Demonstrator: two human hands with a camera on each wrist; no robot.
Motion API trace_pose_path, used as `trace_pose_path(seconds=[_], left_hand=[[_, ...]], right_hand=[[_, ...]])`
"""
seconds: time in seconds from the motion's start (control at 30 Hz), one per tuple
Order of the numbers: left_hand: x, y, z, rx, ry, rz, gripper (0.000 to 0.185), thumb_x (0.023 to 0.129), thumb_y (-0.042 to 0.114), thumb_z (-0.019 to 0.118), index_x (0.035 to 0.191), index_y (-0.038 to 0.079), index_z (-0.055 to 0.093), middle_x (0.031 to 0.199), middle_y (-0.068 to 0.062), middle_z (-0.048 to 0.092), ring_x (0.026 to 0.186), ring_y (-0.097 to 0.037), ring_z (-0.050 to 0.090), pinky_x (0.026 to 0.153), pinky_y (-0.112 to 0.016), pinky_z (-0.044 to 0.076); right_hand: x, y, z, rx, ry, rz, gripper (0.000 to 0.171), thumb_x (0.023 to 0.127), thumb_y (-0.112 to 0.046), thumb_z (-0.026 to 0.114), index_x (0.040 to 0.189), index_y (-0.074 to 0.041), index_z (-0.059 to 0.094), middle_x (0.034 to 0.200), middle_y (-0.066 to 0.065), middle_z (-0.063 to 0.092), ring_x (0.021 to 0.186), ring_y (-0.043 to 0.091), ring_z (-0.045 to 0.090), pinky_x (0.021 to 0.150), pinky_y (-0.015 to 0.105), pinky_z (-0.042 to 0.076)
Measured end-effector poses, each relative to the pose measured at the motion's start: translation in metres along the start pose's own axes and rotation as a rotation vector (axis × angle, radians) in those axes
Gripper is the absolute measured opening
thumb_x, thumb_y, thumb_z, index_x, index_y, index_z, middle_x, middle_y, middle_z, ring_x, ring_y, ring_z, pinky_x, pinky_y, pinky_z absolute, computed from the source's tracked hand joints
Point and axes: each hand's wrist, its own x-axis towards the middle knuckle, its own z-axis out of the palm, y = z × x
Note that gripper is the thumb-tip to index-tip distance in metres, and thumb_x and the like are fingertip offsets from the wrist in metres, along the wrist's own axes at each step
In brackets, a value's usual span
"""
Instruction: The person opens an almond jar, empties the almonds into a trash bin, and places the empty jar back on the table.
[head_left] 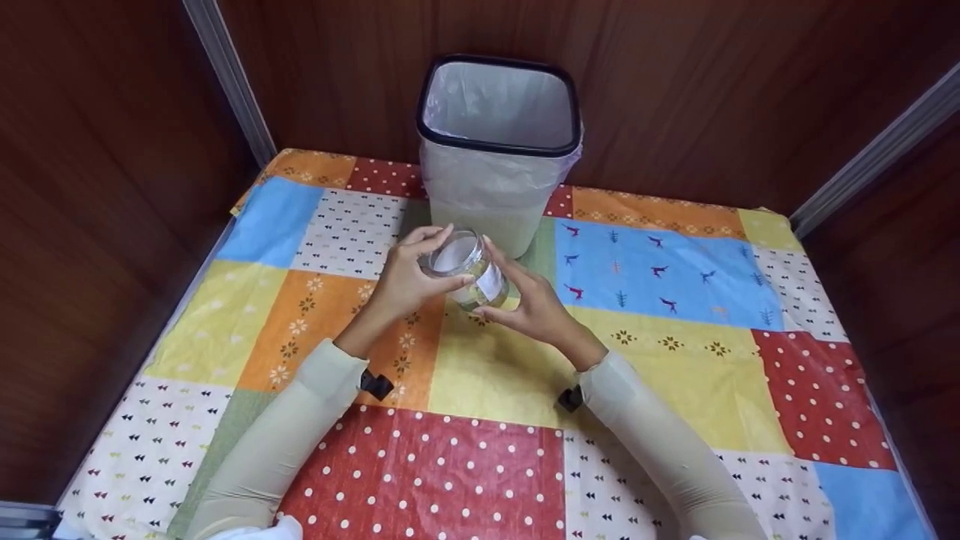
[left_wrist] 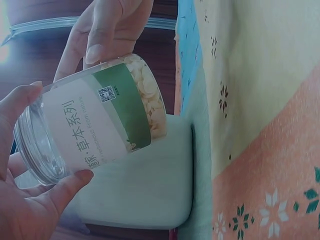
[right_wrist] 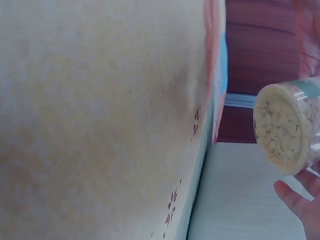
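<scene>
I hold a clear jar [head_left: 490, 284] tilted in the air above the tabletop [head_left: 495, 375], on the near side of the bin [head_left: 487, 176]. My left grip [head_left: 409, 276] is curled round the jar near its mouth, thumb and fingers on opposite sides. My right grip [head_left: 534, 301] is partly spread, thumb and fingers spanning the jar lower down, toward its base. Pale pieces [right_wrist: 280, 130] lie at the base, and a white and green label [left_wrist: 85, 125] wraps the side. A bag [head_left: 495, 105] lines the bin.
</scene>
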Motion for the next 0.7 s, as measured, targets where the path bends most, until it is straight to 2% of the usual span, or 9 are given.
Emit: trace_pose_path(seconds=[0.27,0.47,0.7], left_hand=[[0.002,0.001,0.006,-0.057,0.008,0.01,0.083,0.073,0.029,0.093,0.141,-0.002,0.055,0.134,-0.011,0.06,0.119,-0.022,0.058,0.1,-0.033,0.052],[0.003,0.002,0.01,-0.123,0.014,-0.009,0.081,0.073,0.022,0.093,0.14,-0.003,0.055,0.133,-0.014,0.06,0.12,-0.023,0.058,0.102,-0.032,0.05],[0.004,0.005,0.014,-0.158,-0.003,-0.017,0.081,0.074,0.022,0.092,0.141,-0.002,0.054,0.135,-0.015,0.059,0.12,-0.025,0.058,0.101,-0.031,0.051]], right_hand=[[0.0,-0.002,-0.004,-0.031,0.007,0.034,0.103,0.08,-0.041,0.086,0.162,-0.023,0.026,0.163,0.002,0.034,0.139,0.027,0.047,0.106,0.047,0.048],[0.0,-0.003,-0.007,-0.03,0.003,0.045,0.104,0.081,-0.041,0.085,0.163,-0.025,0.024,0.164,0.005,0.032,0.142,0.028,0.044,0.107,0.046,0.047],[-0.003,-0.005,-0.011,-0.024,0.046,-0.007,0.099,0.081,-0.034,0.086,0.161,-0.019,0.03,0.163,0.009,0.035,0.144,0.029,0.042,0.107,0.046,0.047]])
